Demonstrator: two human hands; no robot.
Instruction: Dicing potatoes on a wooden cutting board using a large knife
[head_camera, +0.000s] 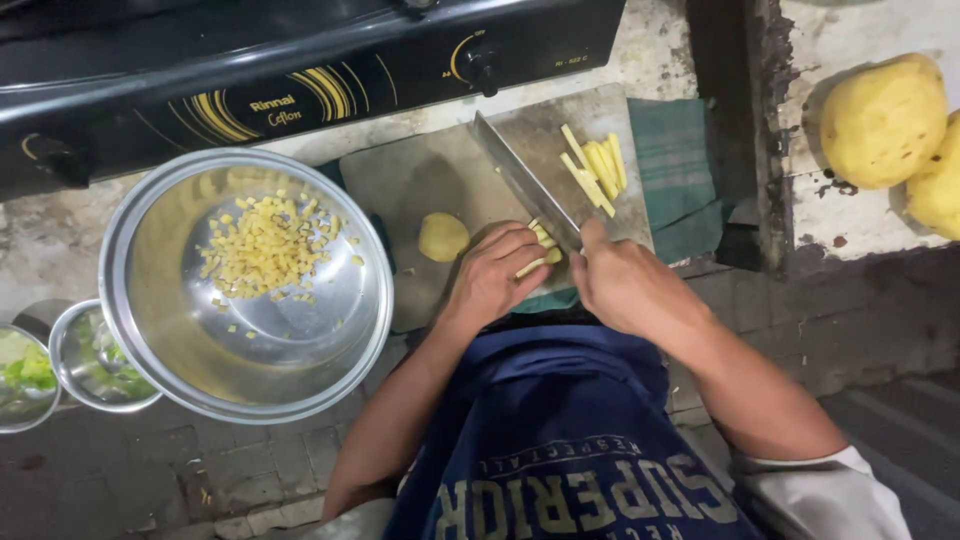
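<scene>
Worn, stained concrete forms the bench, seen from above. At its rear stands a black gas stove with a control knob on its front. A pale cutting board lies just in front of the stove, partly over a folded green cloth. To the left, touching the board's edge, sits a large steel bowl with a heap of small yellow potato cubes inside. Two smaller steel bowls holding green chopped vegetables stand at the far left, overlapped by the large bowl's rim. At upper right, beyond a dark upright edge, lie two whole peeled potatoes, well apart from the board.

On the board: a small rounded potato piece left of the hands, and a loose group of potato sticks at the far right, beyond the blade.

The left hand rests knuckles-up, fingers curled and pressing down a bundle of cut potato strips at the board's near edge. The right hand is clenched around the handle of a cleaver, whose wide blade angles away toward the stove and meets the strips just beside the left fingertips. The handle itself is hidden within the fist.
</scene>
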